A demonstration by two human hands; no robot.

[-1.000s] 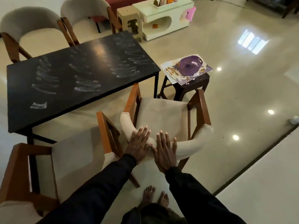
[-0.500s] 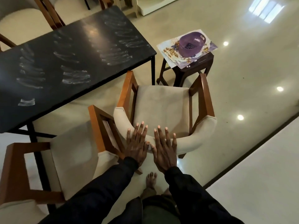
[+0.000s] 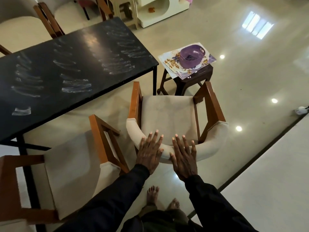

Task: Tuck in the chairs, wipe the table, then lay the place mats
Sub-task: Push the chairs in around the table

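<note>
Glossy floor [image 3: 250, 77], black table [image 3: 66, 64] — L hand [image 3: 148, 154], R hand [image 3: 184, 159] flat, fingers [image 3: 156, 137] straight, on chair [image 3: 168, 114] back.

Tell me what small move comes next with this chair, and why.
Probably push the chair forward and leftward, toward the table: the left hand and right hand lie flat on its back, and its seat sits wholly outside the table's edge.

Long black sleeves [image 3: 117, 196] to the wrists, dark trousers [image 3: 160, 220], bare feet [image 3: 153, 192]
</note>
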